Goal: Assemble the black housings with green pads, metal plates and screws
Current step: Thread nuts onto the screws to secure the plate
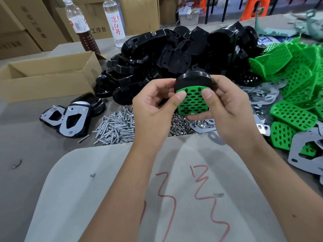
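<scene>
A worker's left hand (153, 102) and right hand (225, 105) grip one black housing (193, 78) above the worktop (26, 154), fingers (180, 96) of both curled round it, thumbs pressing a green pad (193, 103) into its open face. The pad looks part-seated, its lower edge proud of the rim. To do this well, the worker likely needs even thumb pressure w/ the pad's curved end matched to the housing's curve, then a check round the rim before adding plate & screws. Nearest the worker lies a pale sheet w/ red scrawl (174, 198), mostly bare, giving room to set the part down. Just beyond the hands sit loose screws (115, 124) and nuts (181, 126), easy to scatter w/ a careless wrist. Left of those, finished units w/ metal plates (71, 117); right, spare plates (262, 95) and a heap of green pads (297, 81) crowd the edge. Further back: the pile of black housings (174, 49), an open carton (47, 75), two bottles (115, 21).
</scene>
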{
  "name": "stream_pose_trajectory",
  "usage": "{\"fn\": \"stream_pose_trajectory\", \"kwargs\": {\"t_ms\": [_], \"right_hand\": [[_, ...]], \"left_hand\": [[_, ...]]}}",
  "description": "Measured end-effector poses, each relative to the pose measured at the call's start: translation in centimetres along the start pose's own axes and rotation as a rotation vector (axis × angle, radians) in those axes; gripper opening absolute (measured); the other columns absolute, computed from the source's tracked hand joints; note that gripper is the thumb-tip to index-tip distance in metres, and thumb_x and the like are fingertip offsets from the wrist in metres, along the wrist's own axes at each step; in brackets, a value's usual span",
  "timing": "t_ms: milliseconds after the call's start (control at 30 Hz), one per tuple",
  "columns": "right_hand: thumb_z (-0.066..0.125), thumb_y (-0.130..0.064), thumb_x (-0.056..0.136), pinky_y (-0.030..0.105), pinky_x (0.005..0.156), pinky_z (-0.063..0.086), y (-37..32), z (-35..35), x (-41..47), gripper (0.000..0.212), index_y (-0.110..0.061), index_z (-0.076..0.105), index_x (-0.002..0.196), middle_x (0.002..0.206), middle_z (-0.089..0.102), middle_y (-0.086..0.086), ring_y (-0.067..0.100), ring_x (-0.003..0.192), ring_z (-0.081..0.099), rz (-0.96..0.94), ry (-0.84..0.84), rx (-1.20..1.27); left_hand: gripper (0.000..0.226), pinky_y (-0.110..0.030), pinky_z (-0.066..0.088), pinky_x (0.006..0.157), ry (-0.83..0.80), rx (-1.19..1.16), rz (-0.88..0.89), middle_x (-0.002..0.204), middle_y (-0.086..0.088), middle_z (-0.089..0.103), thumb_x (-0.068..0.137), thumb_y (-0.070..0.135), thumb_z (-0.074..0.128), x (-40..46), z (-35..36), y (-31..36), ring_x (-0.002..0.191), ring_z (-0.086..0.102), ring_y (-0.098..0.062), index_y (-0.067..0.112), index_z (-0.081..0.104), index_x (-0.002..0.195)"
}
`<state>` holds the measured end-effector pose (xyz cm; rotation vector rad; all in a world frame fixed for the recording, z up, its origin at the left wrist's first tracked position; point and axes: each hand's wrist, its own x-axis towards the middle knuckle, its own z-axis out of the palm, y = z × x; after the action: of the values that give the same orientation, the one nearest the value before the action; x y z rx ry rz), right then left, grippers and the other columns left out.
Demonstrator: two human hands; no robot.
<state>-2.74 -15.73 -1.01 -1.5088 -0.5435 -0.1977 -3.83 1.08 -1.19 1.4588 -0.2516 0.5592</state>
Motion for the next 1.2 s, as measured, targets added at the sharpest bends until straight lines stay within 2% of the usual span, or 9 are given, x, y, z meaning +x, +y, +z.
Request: {"fn": "stream_pose_trajectory", "kwargs": {"t_ms": [333,600,700,800,867,967,1033,1133,1200], "right_hand": [[0.055,-0.014,0.108,0.044,0.066,0.067,0.0,-0.2,-0.1,0.020,0.002,0.062,0.119,0.101,0.073,0.019,0.028,0.094,0.078,0.037,0.076,-0.008],[0.061,-0.019,0.106,0.038,0.058,0.065,0.2,0.4,0.1,0.015,-0.015,0.067,0.118,0.100,0.076,0.007,0.022,0.090,0.077,0.039,0.096,-0.051],[0.068,-0.022,0.102,0.036,0.051,0.061,0.7,-0.2,0.4,0.020,-0.018,0.067,0.121,0.102,0.074,0.004,0.021,0.090,0.074,0.087,0.035,-0.165],[0.066,-0.017,0.102,0.036,0.053,0.062,1.1,-0.1,0.2,0.020,-0.021,0.065,0.122,0.105,0.071,0.011,0.027,0.094,0.074,0.062,0.032,-0.039],[0.064,-0.014,0.103,0.034,0.055,0.063,1.2,0.1,0.2,0.020,-0.024,0.065,0.120,0.106,0.068,0.016,0.031,0.094,0.074,0.034,0.017,0.014],[0.064,-0.010,0.102,0.038,0.063,0.066,1.4,0.3,0.2,0.022,-0.026,0.065,0.117,0.106,0.067,0.014,0.028,0.098,0.073,-0.034,0.026,-0.009],[0.064,-0.007,0.101,0.037,0.066,0.066,1.6,0.2,0.2,0.022,-0.021,0.066,0.117,0.104,0.067,0.006,0.018,0.095,0.071,-0.081,0.059,-0.074],[0.064,-0.005,0.100,0.035,0.070,0.066,1.7,0.1,0.2,0.021,-0.017,0.067,0.117,0.103,0.067,0.002,0.018,0.093,0.070,-0.112,0.079,-0.152],[0.065,-0.006,0.100,0.035,0.072,0.065,1.8,0.1,0.2,0.020,-0.017,0.067,0.116,0.103,0.068,0.000,0.021,0.092,0.070,-0.127,0.074,-0.189]], "left_hand": [[0.026,-0.020,0.053,0.078,-0.034,-0.001,-0.010,0.090,0.009,0.072,0.084,-0.002,0.079,0.0,0.0,0.2,0.082,0.062,-0.005,0.017,0.072,0.100],[0.023,-0.023,0.054,0.077,0.013,-0.038,-0.042,0.088,0.006,0.074,0.083,0.002,0.078,0.2,-0.2,0.2,0.081,0.063,-0.011,0.018,0.072,0.098],[0.018,-0.036,0.060,0.084,0.073,-0.189,-0.136,0.090,0.002,0.072,0.085,0.003,0.074,0.0,0.0,0.2,0.089,0.064,-0.020,0.012,0.070,0.101],[0.018,-0.058,0.055,0.095,0.056,-0.238,-0.174,0.096,-0.006,0.068,0.087,0.004,0.072,0.0,0.1,0.1,0.097,0.059,-0.032,0.009,0.069,0.104],[0.018,-0.064,0.052,0.099,0.050,-0.221,-0.182,0.095,-0.007,0.066,0.088,0.004,0.072,0.0,0.0,0.3,0.097,0.058,-0.031,0.011,0.069,0.104],[0.022,-0.046,0.057,0.091,0.023,-0.064,-0.112,0.097,-0.002,0.070,0.090,0.001,0.073,0.2,-0.3,0.7,0.092,0.062,-0.021,0.014,0.070,0.107],[0.036,-0.037,0.057,0.094,-0.006,0.053,-0.020,0.113,-0.004,0.071,0.086,-0.003,0.077,0.3,-0.6,0.9,0.102,0.065,-0.019,0.016,0.067,0.116],[0.052,-0.039,0.055,0.101,-0.059,0.193,0.104,0.128,-0.002,0.065,0.079,0.005,0.086,0.5,-1.1,1.4,0.119,0.061,-0.020,0.024,0.067,0.123],[0.046,-0.040,0.055,0.099,-0.113,0.294,0.220,0.125,-0.007,0.064,0.079,0.007,0.088,0.5,-1.1,1.7,0.121,0.061,-0.023,0.014,0.072,0.121]]}}
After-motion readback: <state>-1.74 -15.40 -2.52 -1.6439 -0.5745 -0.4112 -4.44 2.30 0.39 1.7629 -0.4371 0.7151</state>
